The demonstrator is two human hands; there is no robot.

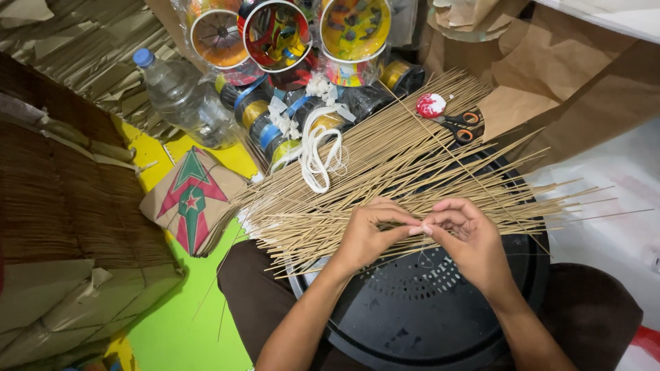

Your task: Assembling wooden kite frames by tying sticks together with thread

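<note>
My left hand [368, 237] and my right hand [467, 237] meet fingertip to fingertip over a round black perforated tray [412, 316] on my lap. Both pinch a thin white thread [421, 230] between thumb and fingers, right beside a thin bamboo stick. A large spread of thin bamboo sticks [399, 168] lies fanned across the far half of the tray, just beyond my knuckles.
Orange-handled scissors [462, 125] and a red-white thread spool [431, 105] lie on the sticks. A white cord [316, 154], coloured tape rolls [265, 120], spool reels [278, 34], a plastic bottle [182, 96], a small paper kite [191, 199] and stacked brown paper [62, 227] surround the tray.
</note>
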